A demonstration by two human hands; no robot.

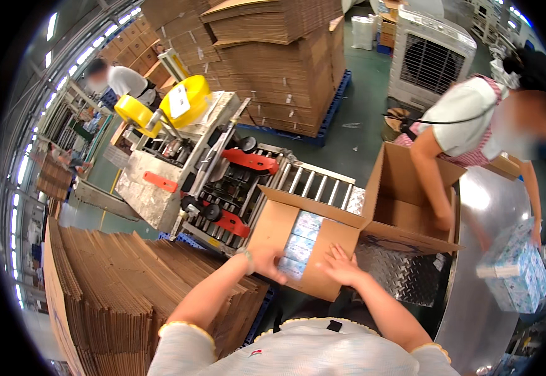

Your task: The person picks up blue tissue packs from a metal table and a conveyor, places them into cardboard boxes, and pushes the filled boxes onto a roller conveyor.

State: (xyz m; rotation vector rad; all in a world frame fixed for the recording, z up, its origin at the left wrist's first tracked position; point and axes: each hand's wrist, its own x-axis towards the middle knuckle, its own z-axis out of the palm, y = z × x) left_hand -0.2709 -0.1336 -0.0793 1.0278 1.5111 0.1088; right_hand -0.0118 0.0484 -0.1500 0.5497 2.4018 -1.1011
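Left hand (265,262): at about 6 o'clock, palm down with the fingers curled over the left top flap of the carton; it presses rather than grasps, nothing enclosed.
Right hand (342,266): just right of it, fingers spread flat on the right top flap, open and holding nothing.
Carton (304,250): brown corrugated box at centre, tilted toward the person, resting on the steel plate. Its two flaps do not meet; the gap shows pale blue patterned packs (299,241) in glossy film.
Steel plate (404,272): shiny diamond-tread metal at 4 o'clock, under and beside the carton.
Flat cartons (129,294): thick ribbed stack of folded cardboard at 8 o'clock, edges fanned.
Wrapped bundle (516,269): blue-white film-wrapped block at 3 o'clock, beside a co-worker's hand.
Open carton (411,194): second box at 2 o'clock, flaps up, with the co-worker's arm reaching inside.
Sealing machine (204,163): grey metal with red guards, steel rollers and yellow tape rolls, at 10 to 11 o'clock, just beyond the carton.
Pallet stack (273,62): tall pile of cardboard at 12 o'clock.
Risk: I judge the flaps could spring open if either palm lifts, since the packs sit high; the slick film could let a pack slip out of the tilted box; fingers near the rollers could get pinched.
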